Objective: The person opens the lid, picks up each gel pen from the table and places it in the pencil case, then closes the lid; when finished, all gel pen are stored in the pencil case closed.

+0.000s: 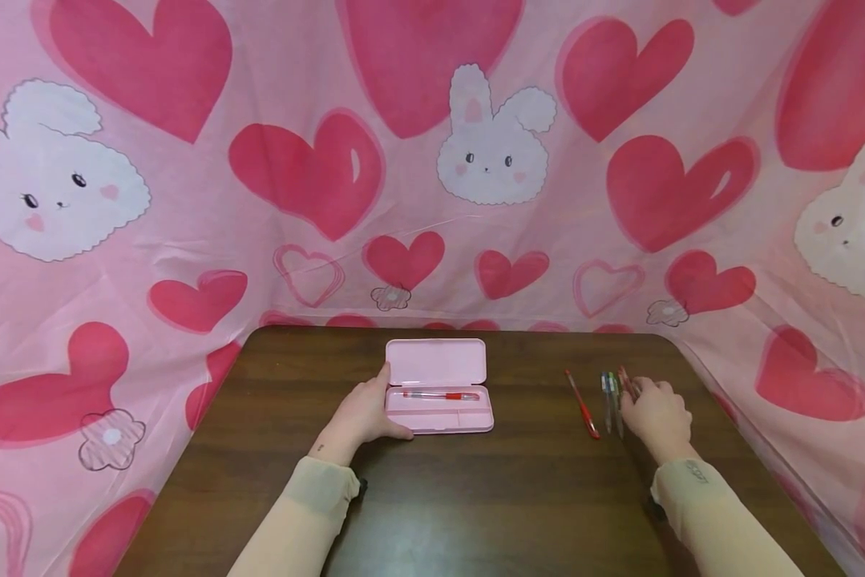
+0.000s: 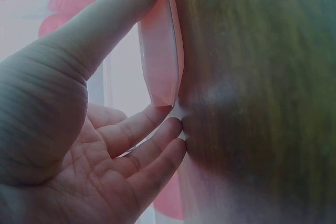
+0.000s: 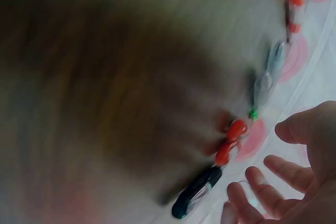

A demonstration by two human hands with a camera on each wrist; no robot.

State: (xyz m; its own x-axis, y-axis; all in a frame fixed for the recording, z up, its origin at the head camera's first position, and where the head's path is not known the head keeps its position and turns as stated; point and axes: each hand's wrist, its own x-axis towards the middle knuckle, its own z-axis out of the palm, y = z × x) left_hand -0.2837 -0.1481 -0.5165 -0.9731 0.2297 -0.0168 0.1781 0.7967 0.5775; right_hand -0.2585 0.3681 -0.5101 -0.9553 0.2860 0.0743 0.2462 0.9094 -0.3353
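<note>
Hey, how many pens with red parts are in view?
3 visible: a clear pen in the pink case, a red pen on the table, and a partly covered pen by the right hand, which may hide more.

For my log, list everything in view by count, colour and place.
Table: one, dark brown, foreground.
Backdrop cloth: one, pink with hearts and rabbits, behind the table.
Pencil case: one, pink, open on the table.
Inner pen: one, clear and red, in the case's back compartment.
Loose pen: one, red, right of the case.
Clear pens: at least two, blue and green ends, right of that.
Red-ended pen: one, partly red, right of those.
Dark item: one, black, near the red-ended pen, unclear.
Left hand: one, bare, touching the case's left end.
Right hand: one, bare, at the red-ended pen.
Sleeves: two, cream, one below each hand.
</note>
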